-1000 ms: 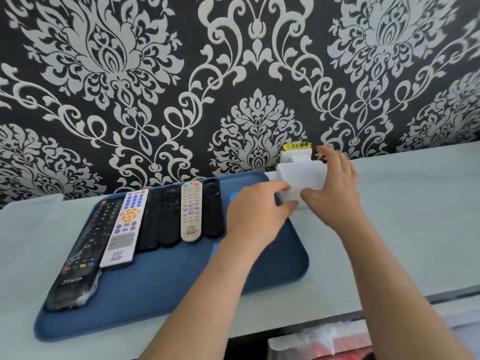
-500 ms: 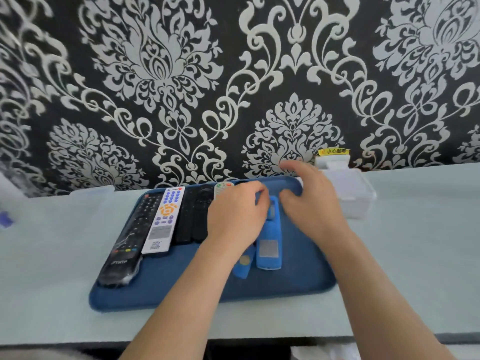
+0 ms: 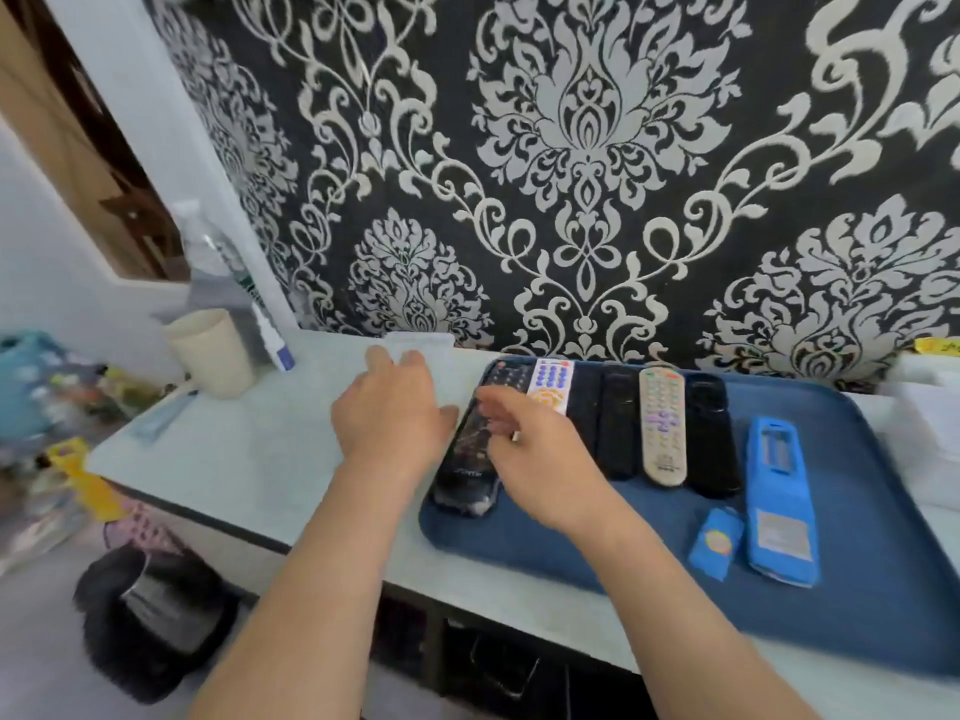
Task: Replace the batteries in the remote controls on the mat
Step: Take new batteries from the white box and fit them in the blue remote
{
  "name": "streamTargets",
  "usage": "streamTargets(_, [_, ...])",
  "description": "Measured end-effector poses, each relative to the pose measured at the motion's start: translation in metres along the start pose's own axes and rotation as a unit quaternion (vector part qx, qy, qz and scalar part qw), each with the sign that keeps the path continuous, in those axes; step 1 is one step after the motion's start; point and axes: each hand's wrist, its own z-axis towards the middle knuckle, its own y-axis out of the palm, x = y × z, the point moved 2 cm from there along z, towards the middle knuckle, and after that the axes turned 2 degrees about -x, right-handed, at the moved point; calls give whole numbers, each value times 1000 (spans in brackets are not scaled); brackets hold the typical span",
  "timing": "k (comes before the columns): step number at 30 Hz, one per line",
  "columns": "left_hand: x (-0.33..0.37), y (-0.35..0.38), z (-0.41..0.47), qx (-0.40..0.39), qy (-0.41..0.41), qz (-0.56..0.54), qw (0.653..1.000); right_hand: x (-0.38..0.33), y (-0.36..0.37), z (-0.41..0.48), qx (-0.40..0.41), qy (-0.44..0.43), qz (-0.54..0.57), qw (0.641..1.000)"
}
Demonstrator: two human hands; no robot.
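Note:
A blue mat (image 3: 857, 589) lies on the pale counter with several remotes in a row. From the left these are a long black remote (image 3: 465, 480), a white remote with blue buttons (image 3: 551, 380), black remotes (image 3: 618, 433), a beige remote (image 3: 662, 428) and another black one (image 3: 711, 439). A blue remote (image 3: 779, 491) lies face down, its battery bay uncovered, with its blue cover (image 3: 717, 543) beside it. My right hand (image 3: 530, 454) hovers over the long black remote with fingers loosely bent. My left hand (image 3: 389, 413) is spread over the counter left of the mat.
A small white container (image 3: 421, 341) sits at the wall beyond my left hand. A beige cup (image 3: 210, 353) and a clear bottle (image 3: 223, 283) stand at the counter's left end. A white box (image 3: 930, 407) is at the right edge. The counter's front edge drops to clutter on the floor.
Both hands moved left from the white box, across the mat, to its left end. The view swung left with them. The blue remote and its cover now lie uncovered.

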Motion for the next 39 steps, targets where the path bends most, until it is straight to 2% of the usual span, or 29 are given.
streamTargets(2, [-24,10,4,-46,-28,25,998,-7,18,10,-15,11,23,1000])
streamTargets(4, [-37,16,4,-51,-20,35,998,-12,32,23,-8,35,68,997])
streamTargets(8, [-40,18,1,44,65,63,995,-13,53,41,-5,116,156,981])
streamTargets(10, [-42,19,0,67,94,76,990,-13,56,46,4,146,218,965])
streamTargets(14, [-56,15,5,133,116,32,984,-18,56,52,8,145,268,952])
streamTargets(17, [-68,14,12,143,97,-57,983,-21,59,53,-1,92,124,988])
streamTargets(19, [-69,10,14,145,89,-115,979,-26,60,50,-14,52,39,998])
streamTargets(23, [-79,-2,21,190,42,-263,945,-26,69,46,-15,19,-130,991])
streamTargets(25, [-97,-5,27,233,-22,-323,917,-25,74,44,12,-1,-214,977])
streamTargets(27, [-122,-3,31,275,-108,-296,908,-24,77,43,26,-8,-258,966])
streamTargets(29, [-140,-4,30,295,-166,-232,912,-23,79,43,31,6,-256,966])
streamTargets(30, [-142,-6,28,315,-155,-213,912,-23,80,44,28,11,-254,967])
streamTargets(32, [-128,-13,22,359,-41,-212,908,-25,84,44,23,12,-252,967])
streamTargets(33, [-113,-15,19,342,38,-235,909,-27,85,44,24,10,-248,968])
streamTargets(35, [-79,-3,17,217,134,-247,935,-29,85,44,28,7,-243,970])
streamTargets(37, [-61,21,23,78,138,-218,963,-29,85,44,29,1,-242,970])
streamTargets(39, [-62,34,31,15,130,-258,957,-27,85,43,31,-6,-251,968])
